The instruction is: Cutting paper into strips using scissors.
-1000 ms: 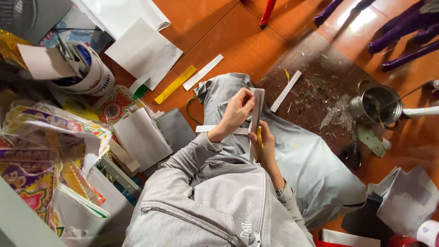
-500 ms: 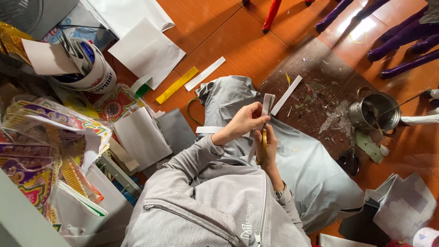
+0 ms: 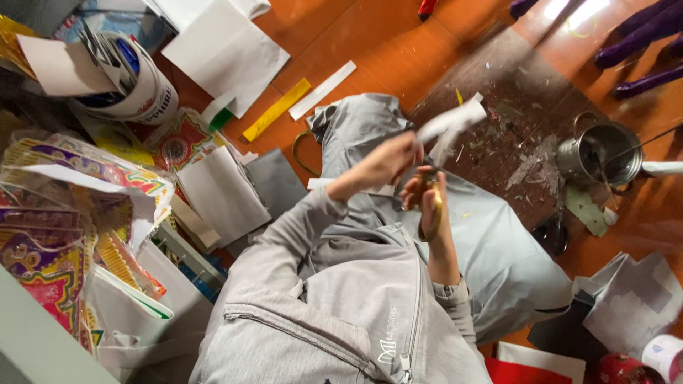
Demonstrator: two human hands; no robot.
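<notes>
My left hand (image 3: 380, 165) pinches a white paper strip (image 3: 449, 122) and holds it up over my grey-trousered lap. Just below it, my right hand (image 3: 425, 190) grips scissors with yellow handles (image 3: 434, 213), whose blades point up toward the strip's lower end. The blades are mostly hidden behind my fingers and the paper. Both hands are close together, above my knee. Grey hoodie sleeves cover both arms.
A dark mat (image 3: 512, 121) strewn with paper scraps lies ahead, with a metal pot (image 3: 601, 153) at its right. A yellow strip (image 3: 276, 109), white strip (image 3: 321, 89) and white sheets (image 3: 224, 50) lie on the orange floor. A white bucket (image 3: 135, 82) and colourful printed papers (image 3: 50, 249) crowd the left.
My left hand has lifted the white strip up off my lap and tilted it to the right. My right hand with the scissors has followed close under it.
</notes>
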